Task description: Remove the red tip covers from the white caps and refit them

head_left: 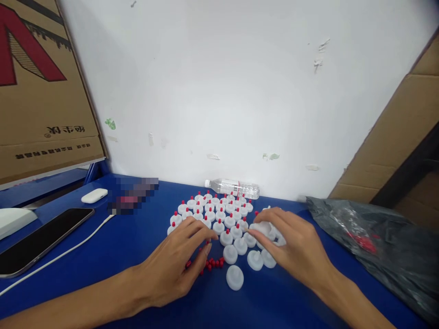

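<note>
My left hand (183, 258) is over the left part of a loose pile of small red caps (213, 263). Its thumb and index finger are pinched, with a bit of red showing between them. My right hand (291, 242) curves its thumb and fingers around a white plastic nozzle lid (262, 227) at the right side of the group. Several white lids without red tips, such as one lid (255, 260), lie below and beside that hand. A single white lid (235, 278) sits nearest to me. Behind the hands stand many white lids with red caps on their tips (210, 214).
A clear water bottle (233, 188) lies along the white wall. To the left are a phone (43, 237), a white case (94, 195) and a white cable (68, 252). A grey plastic bag (387, 251) lies right; cardboard (44, 105) stands at the left.
</note>
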Available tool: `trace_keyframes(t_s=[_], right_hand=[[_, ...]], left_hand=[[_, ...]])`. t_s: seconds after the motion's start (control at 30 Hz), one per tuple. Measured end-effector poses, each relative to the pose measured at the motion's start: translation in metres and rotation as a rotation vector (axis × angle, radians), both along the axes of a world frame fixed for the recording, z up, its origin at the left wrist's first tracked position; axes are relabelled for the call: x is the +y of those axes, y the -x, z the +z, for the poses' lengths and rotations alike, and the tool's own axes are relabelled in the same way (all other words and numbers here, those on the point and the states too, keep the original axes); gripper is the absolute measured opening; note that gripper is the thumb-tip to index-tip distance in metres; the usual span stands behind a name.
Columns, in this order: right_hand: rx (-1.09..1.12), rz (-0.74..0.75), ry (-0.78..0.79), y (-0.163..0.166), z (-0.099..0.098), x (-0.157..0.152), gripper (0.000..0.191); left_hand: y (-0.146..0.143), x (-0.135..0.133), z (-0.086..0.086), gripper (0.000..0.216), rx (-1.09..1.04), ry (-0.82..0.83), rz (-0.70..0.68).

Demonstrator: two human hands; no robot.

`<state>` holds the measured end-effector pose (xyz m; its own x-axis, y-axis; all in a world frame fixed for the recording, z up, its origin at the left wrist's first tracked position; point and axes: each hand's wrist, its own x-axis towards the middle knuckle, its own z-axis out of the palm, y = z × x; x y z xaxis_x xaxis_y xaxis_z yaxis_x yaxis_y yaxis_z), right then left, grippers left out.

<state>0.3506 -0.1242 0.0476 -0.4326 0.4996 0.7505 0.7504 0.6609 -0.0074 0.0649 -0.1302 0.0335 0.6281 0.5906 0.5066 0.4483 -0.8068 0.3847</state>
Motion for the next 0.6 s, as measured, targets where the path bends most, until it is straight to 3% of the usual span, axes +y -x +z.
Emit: trace_keyframes(t_s=[0.13,0.23,0.43,0.6], right_hand=[[-0.135,0.299,-0.049,0.029,-0.004,-0.014,0.008],[-0.178,0.408,-0.134,0.048,-0.008,-0.023,0.013],[-0.195,0.418,-0.222,0.061,-0.012,-0.033,0.020],[-0.296,0.320,-0.379,0.037,-0.001,-0.020,0.019]], left_hand=[[-0.002,-0.003,-0.001,0.017,0.038,-0.041,-0.042],[-0.003,-0.004,-0.002,0.008,0.104,-0.105,-0.135],[-0.005,-0.007,0.002,0.023,0.156,-0.244,-0.203],[0.000,-0.003,0.005,0.027,-0.013,-0.221,-0.220]])
